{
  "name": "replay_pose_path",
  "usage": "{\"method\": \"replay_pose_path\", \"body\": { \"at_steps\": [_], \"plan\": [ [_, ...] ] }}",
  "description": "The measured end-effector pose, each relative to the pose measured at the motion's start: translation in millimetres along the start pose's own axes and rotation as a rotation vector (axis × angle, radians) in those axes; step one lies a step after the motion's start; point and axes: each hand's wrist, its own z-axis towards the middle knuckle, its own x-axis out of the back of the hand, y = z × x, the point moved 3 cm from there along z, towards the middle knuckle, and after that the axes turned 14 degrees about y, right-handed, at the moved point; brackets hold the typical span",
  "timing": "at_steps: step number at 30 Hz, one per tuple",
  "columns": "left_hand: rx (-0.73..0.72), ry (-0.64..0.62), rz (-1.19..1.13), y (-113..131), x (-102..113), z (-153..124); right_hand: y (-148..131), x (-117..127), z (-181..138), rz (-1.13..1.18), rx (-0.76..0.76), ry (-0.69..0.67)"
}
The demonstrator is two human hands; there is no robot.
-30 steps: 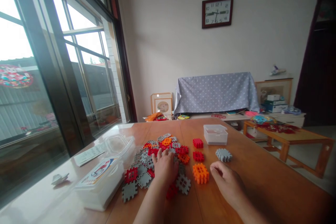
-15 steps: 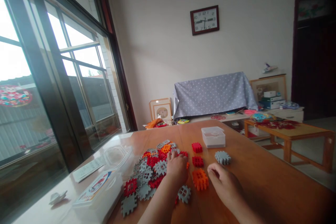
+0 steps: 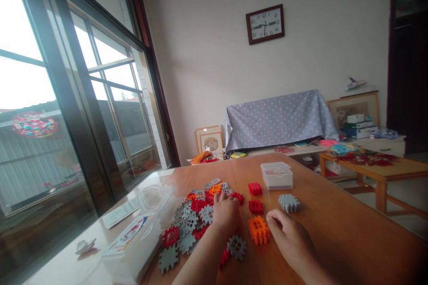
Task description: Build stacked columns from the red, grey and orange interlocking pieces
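My left hand (image 3: 226, 212) reaches over a loose pile of interlocking plastic building pieces, with its fingers apart and their tips bent down among red and grey ones. Its palm is out of sight. Beside an orange stack of square pieces (image 3: 258, 230), my right hand (image 3: 290, 237) is closed, thumb against curled fingers; whatever it may hold is hidden. Behind the orange stack sit two red blocks, one nearer (image 3: 256, 206) and one farther (image 3: 254, 189). A grey stack (image 3: 289, 203) lies past my right hand. One grey window piece (image 3: 236, 247) rests right of my left forearm.
An open clear plastic box (image 3: 277, 176) stands toward the far right of the wooden table. On the left are a white labelled container (image 3: 132, 249), a transparent lid (image 3: 154, 199), a paper booklet (image 3: 120, 213) and a small crumpled whitish item (image 3: 85, 246). Large windows border the left side.
The camera view has shifted slightly, so the scene sits a little farther right. My left hand's fingers have moved slightly over the pile; my right hand stays beside the orange stack.
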Motion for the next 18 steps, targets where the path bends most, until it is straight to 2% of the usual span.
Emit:
{"method": "replay_pose_path", "body": {
  "at_steps": [4, 7, 12, 15, 18],
  "plan": [
    [0.073, 0.164, -0.126, -4.8, 19.4, 0.8, -0.2, 1.0, 0.2, 0.008, -0.009, 0.025],
    [0.184, 0.234, -0.478, -5.0, 22.6, -0.7, -0.4, 0.8, 0.9, 0.052, -0.020, 0.043],
    [0.413, 0.063, -1.310, 13.7, 10.9, -12.7, -9.2, 2.3, 0.3, 0.258, -0.110, 0.047],
    [0.450, -0.036, -1.523, 28.0, 10.6, -21.4, -17.7, 2.4, -2.2, 0.400, -0.187, -0.038],
    [0.444, -0.065, -1.611, 35.7, 13.6, -26.7, -22.8, 2.9, -3.2, 0.477, -0.227, -0.101]
  ]
}}
